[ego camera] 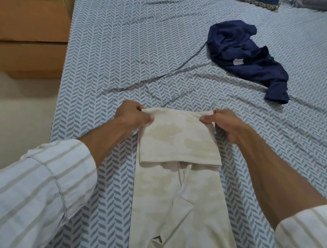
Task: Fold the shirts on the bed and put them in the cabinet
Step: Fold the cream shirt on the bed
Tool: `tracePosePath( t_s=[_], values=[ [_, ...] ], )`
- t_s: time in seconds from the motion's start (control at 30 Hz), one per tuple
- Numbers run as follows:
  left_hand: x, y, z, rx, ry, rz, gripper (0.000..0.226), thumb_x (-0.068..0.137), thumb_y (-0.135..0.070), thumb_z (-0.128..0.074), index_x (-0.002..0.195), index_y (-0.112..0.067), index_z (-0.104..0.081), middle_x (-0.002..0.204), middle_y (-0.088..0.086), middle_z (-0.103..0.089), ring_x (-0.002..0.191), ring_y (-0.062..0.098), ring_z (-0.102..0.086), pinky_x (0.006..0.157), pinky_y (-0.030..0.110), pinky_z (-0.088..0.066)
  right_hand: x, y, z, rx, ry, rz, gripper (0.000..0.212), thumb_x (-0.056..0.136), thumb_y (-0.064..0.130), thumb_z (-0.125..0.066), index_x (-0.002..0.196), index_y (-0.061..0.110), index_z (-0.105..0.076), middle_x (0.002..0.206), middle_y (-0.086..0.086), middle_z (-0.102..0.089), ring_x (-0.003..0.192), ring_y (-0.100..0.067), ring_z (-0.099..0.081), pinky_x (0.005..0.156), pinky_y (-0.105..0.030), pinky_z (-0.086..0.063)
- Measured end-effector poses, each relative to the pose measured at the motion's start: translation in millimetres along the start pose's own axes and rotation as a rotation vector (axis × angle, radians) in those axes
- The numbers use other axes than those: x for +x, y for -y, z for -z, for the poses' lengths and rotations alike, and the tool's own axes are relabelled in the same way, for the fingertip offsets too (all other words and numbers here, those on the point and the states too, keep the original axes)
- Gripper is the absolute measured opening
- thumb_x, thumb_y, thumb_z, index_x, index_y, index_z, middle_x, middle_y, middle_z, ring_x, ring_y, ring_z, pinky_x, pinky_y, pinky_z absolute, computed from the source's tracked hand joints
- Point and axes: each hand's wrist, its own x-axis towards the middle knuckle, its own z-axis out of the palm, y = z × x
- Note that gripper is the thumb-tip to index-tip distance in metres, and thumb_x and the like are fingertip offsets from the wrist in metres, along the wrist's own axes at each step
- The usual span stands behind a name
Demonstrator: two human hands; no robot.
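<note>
Cream shirt point(179, 196): long axis lower centre to mid-frame, far end doubled back. Left hand point(133, 116), right hand point(222, 123): equally near, pinching fold corners. Navy shirt point(248, 58): crumpled, upper right, well apart.

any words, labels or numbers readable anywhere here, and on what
None can be read.
A small white tag sits on the crumpled navy shirt: its print is too small and blurred to read.
The cream shirt held by both hands, the patterned bedsheet and the cardboard box show no lettering.
</note>
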Motion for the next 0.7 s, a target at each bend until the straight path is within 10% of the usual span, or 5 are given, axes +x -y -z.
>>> tracePosePath(
  t_s=[0.2, 0.33, 0.6, 0.7],
  values=[
    [-32.1, -2.2, 13.5, -0.272, 0.027, -0.006, 0.029, 0.086, 0.001, -0.073, 0.077, -0.018, -0.053, 0.082, 0.009, -0.060, 0.070, 0.022, -0.056, 0.052, 0.025, -0.048, -36.2, -7.0, 1.0, 0.180, 0.004, 0.102, 0.015, 0.079, 0.010, -0.081, 0.082, 0.017, -0.068, 0.089, -0.020, -0.065, 0.078, -0.034, -0.057, 0.065, -0.039, -0.048],
    [-76.8, -11.8, 25.9, -0.216, 0.011, -0.214, 0.034, 0.077, 0.001, -0.080, 0.077, -0.022, -0.056, 0.078, 0.005, -0.065, 0.078, 0.024, -0.063, 0.074, 0.037, -0.054, -92.0, 1.9, 9.0, 0.196, -0.021, 0.229, 0.021, 0.086, 0.002, -0.073, 0.085, 0.017, -0.058, 0.081, -0.004, -0.063, 0.067, -0.014, -0.063, 0.048, -0.023, -0.050],
    [-219.0, 29.7, 39.7, 0.179, 0.061, -0.624, 0.022, 0.070, -0.005, -0.084, 0.080, -0.023, -0.077, 0.078, -0.011, -0.073, 0.075, -0.003, -0.066, 0.073, 0.013, -0.048, -251.5, -65.9, 52.8, -0.501, -0.123, 0.658, 0.020, 0.074, 0.013, -0.086, 0.084, 0.025, -0.074, 0.083, 0.010, -0.070, 0.081, -0.007, -0.063, 0.076, -0.010, -0.042],
    [-272.6, 72.9, 27.3, 0.228, 0.061, -0.763, 0.023, 0.066, -0.003, -0.084, 0.080, -0.020, -0.079, 0.079, -0.007, -0.072, 0.079, 0.004, -0.064, 0.073, 0.008, -0.045, -297.9, -120.8, 50.7, -0.591, -0.155, 0.854, 0.020, 0.068, 0.026, -0.086, 0.079, 0.034, -0.071, 0.082, 0.013, -0.069, 0.083, -0.010, -0.062, 0.085, -0.024, -0.041]
  ],
)
